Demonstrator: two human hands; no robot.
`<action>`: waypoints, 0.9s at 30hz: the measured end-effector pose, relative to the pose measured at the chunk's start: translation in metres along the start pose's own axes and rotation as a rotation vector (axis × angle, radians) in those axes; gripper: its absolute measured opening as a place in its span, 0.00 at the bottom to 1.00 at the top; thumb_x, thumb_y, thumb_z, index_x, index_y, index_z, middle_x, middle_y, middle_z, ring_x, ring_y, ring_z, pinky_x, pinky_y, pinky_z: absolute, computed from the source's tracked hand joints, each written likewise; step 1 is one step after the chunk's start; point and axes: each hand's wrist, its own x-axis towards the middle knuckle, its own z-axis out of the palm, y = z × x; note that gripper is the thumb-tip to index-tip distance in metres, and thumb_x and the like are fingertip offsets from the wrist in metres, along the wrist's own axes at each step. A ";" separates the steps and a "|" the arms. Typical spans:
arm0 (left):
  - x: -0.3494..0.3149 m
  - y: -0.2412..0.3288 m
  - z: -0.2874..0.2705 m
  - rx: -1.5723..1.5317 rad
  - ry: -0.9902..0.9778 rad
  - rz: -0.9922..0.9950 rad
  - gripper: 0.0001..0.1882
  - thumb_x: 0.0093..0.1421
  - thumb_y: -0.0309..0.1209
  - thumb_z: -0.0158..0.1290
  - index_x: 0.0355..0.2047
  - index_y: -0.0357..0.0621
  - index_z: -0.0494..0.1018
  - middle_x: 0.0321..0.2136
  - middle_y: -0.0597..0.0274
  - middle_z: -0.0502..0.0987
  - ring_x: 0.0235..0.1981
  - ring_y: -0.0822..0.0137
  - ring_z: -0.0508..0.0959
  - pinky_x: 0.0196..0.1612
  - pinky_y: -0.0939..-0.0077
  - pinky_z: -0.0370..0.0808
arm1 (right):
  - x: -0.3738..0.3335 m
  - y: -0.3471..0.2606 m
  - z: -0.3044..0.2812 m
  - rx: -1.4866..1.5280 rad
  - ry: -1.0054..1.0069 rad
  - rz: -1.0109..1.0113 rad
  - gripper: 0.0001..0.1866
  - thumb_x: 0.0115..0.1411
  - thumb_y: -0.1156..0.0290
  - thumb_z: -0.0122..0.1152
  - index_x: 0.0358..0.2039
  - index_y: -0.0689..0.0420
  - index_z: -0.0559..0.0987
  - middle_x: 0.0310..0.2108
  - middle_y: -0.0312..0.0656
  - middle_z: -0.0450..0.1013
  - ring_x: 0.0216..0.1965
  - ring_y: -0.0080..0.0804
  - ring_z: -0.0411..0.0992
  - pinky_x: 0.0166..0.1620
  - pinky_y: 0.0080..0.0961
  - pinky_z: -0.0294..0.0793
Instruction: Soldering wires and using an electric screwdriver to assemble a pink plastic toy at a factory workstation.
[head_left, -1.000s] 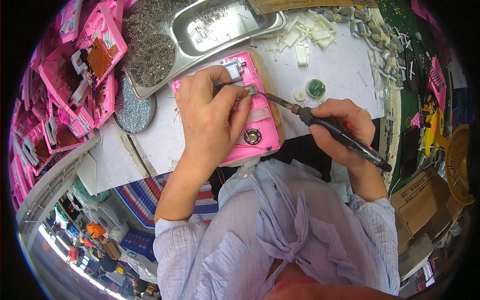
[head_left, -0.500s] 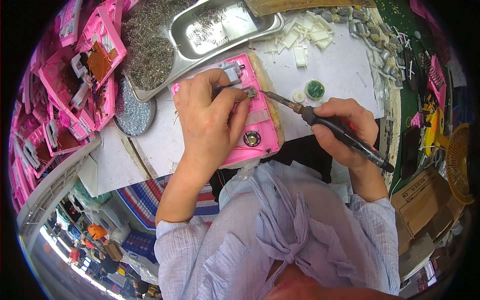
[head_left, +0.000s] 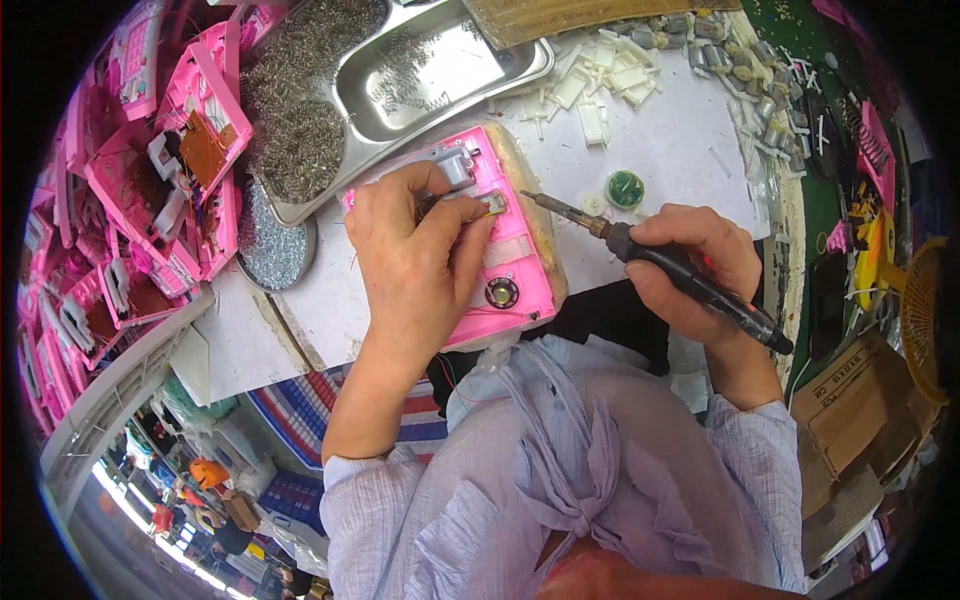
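Observation:
On the table in front of me lies a pink plastic housing (head_left: 515, 252) with a round speaker (head_left: 502, 292), a grey part (head_left: 455, 165) and wires in it. My left hand (head_left: 410, 240) rests over its left half. Thumb and forefinger are pinched together beside a small metallic piece (head_left: 494, 203) in the housing; what they grip is hidden behind the fingers. My right hand (head_left: 700, 265) is wrapped round the black handle of a soldering iron (head_left: 675, 270). Its tip points left, just right of the small metallic piece and apart from it.
A round green tin (head_left: 625, 189) stands right of the housing. Behind are a steel tray (head_left: 365, 135) of springs and loose white plastic parts (head_left: 620, 75). At left are a bowl of small metal pieces (head_left: 275, 245) and stacked pink housings (head_left: 165, 150); small motors (head_left: 710, 60) lie far right.
The soldering iron's tip has drawn back a little from the small metallic piece, up and to the right relative to the housing. My left hand keeps its pinch. The whole view has shifted slightly.

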 end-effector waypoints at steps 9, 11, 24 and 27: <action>0.000 0.000 0.000 0.012 0.009 0.010 0.09 0.48 0.29 0.67 0.30 0.46 0.81 0.38 0.60 0.73 0.38 0.58 0.70 0.42 0.62 0.63 | 0.002 -0.001 0.000 0.008 -0.023 0.024 0.15 0.53 0.76 0.74 0.41 0.60 0.81 0.29 0.41 0.81 0.25 0.25 0.78 0.28 0.19 0.75; 0.001 0.001 0.001 0.020 0.005 0.005 0.08 0.48 0.29 0.67 0.30 0.46 0.81 0.37 0.60 0.73 0.37 0.57 0.70 0.42 0.62 0.63 | 0.003 0.002 0.003 0.003 0.001 -0.022 0.15 0.54 0.76 0.74 0.41 0.60 0.81 0.29 0.41 0.81 0.25 0.24 0.78 0.28 0.18 0.74; 0.015 0.017 -0.001 0.161 -0.073 -0.054 0.06 0.49 0.29 0.63 0.26 0.45 0.77 0.34 0.59 0.69 0.38 0.56 0.69 0.42 0.60 0.63 | 0.011 0.005 0.012 -0.023 -0.055 -0.031 0.15 0.55 0.74 0.74 0.42 0.59 0.80 0.29 0.39 0.80 0.24 0.24 0.78 0.29 0.18 0.74; 0.015 0.016 -0.001 0.173 -0.081 -0.052 0.06 0.48 0.30 0.63 0.25 0.45 0.76 0.35 0.60 0.68 0.39 0.56 0.69 0.42 0.59 0.62 | 0.011 0.007 0.014 -0.015 -0.044 -0.044 0.15 0.55 0.73 0.74 0.42 0.59 0.80 0.30 0.40 0.80 0.25 0.25 0.78 0.30 0.19 0.75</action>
